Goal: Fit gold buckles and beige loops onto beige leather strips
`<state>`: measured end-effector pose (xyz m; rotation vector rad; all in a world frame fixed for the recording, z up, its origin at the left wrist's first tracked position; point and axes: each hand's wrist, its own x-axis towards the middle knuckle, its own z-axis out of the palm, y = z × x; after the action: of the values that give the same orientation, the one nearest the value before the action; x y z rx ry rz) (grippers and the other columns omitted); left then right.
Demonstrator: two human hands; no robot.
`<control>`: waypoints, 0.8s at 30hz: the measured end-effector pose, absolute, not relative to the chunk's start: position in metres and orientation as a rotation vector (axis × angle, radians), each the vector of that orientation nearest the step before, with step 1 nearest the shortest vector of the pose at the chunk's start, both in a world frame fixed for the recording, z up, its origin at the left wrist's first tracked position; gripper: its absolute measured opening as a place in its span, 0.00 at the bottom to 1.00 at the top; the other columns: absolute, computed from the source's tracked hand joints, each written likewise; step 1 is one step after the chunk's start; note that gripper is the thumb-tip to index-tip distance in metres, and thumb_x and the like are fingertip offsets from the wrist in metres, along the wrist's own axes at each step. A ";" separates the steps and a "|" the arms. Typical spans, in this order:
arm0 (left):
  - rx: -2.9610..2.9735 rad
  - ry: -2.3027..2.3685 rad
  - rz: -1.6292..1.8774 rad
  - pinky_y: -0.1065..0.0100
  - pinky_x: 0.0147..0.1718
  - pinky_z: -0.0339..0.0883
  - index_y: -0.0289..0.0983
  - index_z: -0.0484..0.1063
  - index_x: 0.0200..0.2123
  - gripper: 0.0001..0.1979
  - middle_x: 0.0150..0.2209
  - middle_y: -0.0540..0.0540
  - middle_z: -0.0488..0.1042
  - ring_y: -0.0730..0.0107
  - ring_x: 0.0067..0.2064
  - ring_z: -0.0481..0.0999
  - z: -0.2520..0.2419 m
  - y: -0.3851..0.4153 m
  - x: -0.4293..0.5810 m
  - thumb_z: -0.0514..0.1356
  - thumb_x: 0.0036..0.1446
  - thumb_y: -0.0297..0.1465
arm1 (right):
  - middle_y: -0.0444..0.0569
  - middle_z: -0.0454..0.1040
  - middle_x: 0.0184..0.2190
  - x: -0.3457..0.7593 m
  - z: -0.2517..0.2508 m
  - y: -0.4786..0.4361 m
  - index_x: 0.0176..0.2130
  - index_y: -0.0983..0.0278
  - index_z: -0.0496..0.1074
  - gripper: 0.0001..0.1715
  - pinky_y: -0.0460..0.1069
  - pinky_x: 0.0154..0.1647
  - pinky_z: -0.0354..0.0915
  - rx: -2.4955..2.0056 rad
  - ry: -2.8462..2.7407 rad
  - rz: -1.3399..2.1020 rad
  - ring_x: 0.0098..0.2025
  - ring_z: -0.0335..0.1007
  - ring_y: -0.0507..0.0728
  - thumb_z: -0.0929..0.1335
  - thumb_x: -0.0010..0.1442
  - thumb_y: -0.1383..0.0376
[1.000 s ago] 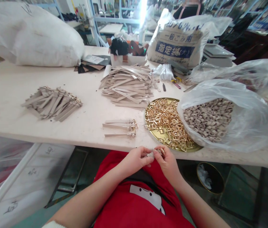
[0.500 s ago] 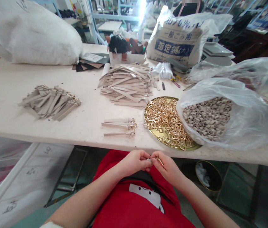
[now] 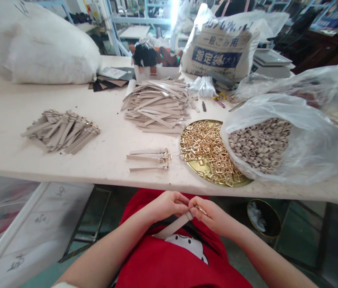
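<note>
Both hands meet over my lap, below the table's front edge. My left hand point(image 3: 166, 206) is closed, pinching one end of a beige strap point(image 3: 173, 227) that trails down-left across my red shirt. My right hand point(image 3: 211, 216) is closed on the same strap end, and a small gold buckle point(image 3: 200, 209) shows at its fingertips. Just above on the table lie three finished straps with buckles point(image 3: 149, 159), beside a round gold tray point(image 3: 237, 183) heaped with gold buckles.
A clear bag of beige loops point(image 3: 261, 146) lies right of the tray. A pile of bare straps point(image 3: 157, 106) sits mid-table and a pile of buckled straps point(image 3: 62, 131) at left. A big white sack point(image 3: 37, 48) and a printed bag point(image 3: 221, 50) stand behind.
The hands have dropped lower and closer to my body. The strap, bunched between the fingers before, now hangs out in full length down-left from the hands.
</note>
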<state>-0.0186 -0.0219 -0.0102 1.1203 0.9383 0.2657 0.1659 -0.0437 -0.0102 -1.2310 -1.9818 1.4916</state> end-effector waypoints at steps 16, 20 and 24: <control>1.354 0.957 0.109 0.76 0.20 0.57 0.34 0.66 0.25 0.19 0.22 0.51 0.69 0.80 0.19 0.63 0.009 -0.013 -0.028 0.51 0.53 0.45 | 0.45 0.69 0.28 0.154 -0.025 -0.042 0.44 0.63 0.65 0.18 0.48 0.32 0.61 -1.346 -1.640 1.354 0.29 0.65 0.53 0.57 0.61 0.57; 1.622 1.027 0.044 0.76 0.21 0.56 0.33 0.67 0.24 0.19 0.21 0.52 0.69 0.79 0.20 0.64 0.023 -0.004 -0.035 0.48 0.56 0.41 | 0.44 0.66 0.24 0.146 -0.026 -0.030 0.41 0.64 0.65 0.18 0.48 0.29 0.60 -1.354 -1.665 1.221 0.26 0.62 0.53 0.57 0.60 0.55; 1.955 1.167 0.041 0.74 0.25 0.59 0.34 0.69 0.29 0.18 0.26 0.49 0.72 0.74 0.27 0.69 0.033 0.013 -0.048 0.45 0.58 0.38 | 0.39 0.58 0.18 0.120 -0.021 -0.003 0.42 0.64 0.63 0.21 0.46 0.22 0.57 -1.227 -1.573 1.397 0.21 0.57 0.51 0.56 0.60 0.52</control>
<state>-0.0482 0.0132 0.0332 1.9552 1.1670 0.0414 0.1204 -0.0034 -0.0210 -1.2272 -1.5734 1.3970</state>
